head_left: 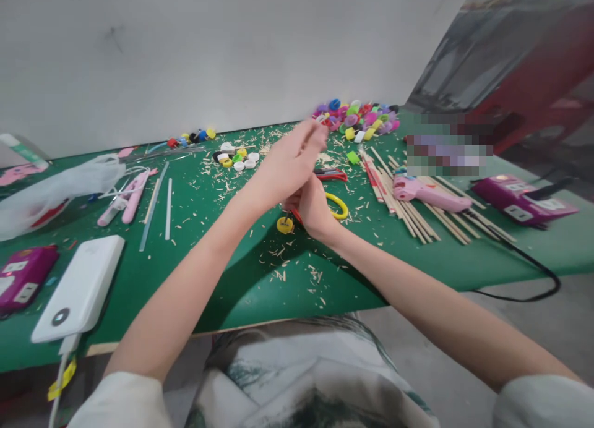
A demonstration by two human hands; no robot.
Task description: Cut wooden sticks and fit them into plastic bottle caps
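My left hand (294,151) reaches over the middle of the green table with its fingers stretched out. Its heel meets the top of my right hand (316,210), which is closed. What the right fingers hold is mostly hidden; a bit of red shows beside them. Just below those fingers is a round yellow cap (284,225) with a small dark piece above it. A yellow loop handle (342,206) sticks out to the right of the right hand, and I cannot tell whether the hand grips it. Behind the hands lies a red-handled tool (331,175), partly covered.
Wood shavings litter the green table (223,292). Colourful caps (359,120) are heaped at the back, with a smaller group (239,158) left of the hands. Wooden sticks (413,214) and a pink glue gun (429,194) lie right. A white power bank (78,289) lies left.
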